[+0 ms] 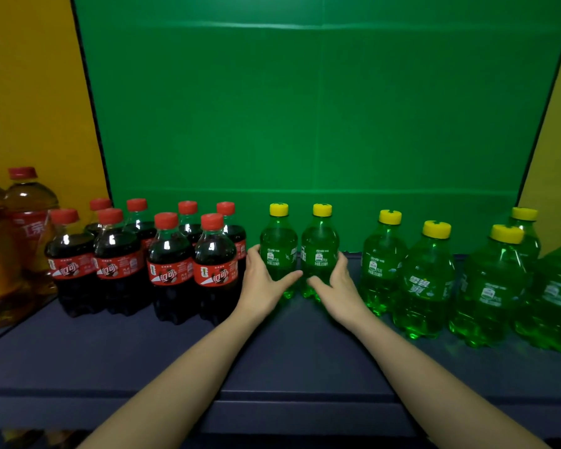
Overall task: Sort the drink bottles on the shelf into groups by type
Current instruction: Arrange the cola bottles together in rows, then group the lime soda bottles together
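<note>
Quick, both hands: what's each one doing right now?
Left hand: grips the leftmost green bottle.
Right hand: grips the second green bottle from the left.

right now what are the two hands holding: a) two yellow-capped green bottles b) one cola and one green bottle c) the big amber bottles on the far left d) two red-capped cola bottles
a: the left hand grips the left green bottle and the right hand grips the right green bottle, both yellow-capped and standing side by side.
</note>
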The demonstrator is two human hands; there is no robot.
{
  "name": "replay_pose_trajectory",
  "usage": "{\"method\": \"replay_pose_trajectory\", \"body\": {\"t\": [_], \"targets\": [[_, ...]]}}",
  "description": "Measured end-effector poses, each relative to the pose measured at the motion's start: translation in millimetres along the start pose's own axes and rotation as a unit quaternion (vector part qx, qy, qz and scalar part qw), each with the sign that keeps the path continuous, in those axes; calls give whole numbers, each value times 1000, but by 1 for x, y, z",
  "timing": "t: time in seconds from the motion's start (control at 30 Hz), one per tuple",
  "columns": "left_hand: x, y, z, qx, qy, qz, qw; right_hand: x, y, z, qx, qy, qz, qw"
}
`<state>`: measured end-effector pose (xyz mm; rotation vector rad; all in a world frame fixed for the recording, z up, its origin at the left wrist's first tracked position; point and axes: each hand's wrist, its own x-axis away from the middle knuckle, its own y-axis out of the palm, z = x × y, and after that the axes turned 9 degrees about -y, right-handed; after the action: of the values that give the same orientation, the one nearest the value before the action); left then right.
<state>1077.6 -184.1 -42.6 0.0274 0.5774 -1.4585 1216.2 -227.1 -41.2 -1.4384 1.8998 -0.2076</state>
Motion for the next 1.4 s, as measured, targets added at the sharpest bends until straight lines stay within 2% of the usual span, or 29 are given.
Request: {"method": "replay_pose_trajectory", "body": {"t": [0.23,0.4,0.53,0.7,0.97,1.4], "targets": [[2,-3,-1,19,-12,-26,999,2,1,4,58,-27,38,997],[7,-3,-2,-54,35,8,998,4,3,4,0,-12,17,1000],[3,-2,-3,-16,14,-5,1000,6,1,5,53,-22,32,998],[3,-4,-5,11,6,-51,999,5,2,0,86,-13,44,995],[0,-1,-9,-41,41,-28,998,2,7,-2,88,9,52,995],[-1,7,-6,-52,37,-47,997,7,4,-8,126,24,63,990]]}}
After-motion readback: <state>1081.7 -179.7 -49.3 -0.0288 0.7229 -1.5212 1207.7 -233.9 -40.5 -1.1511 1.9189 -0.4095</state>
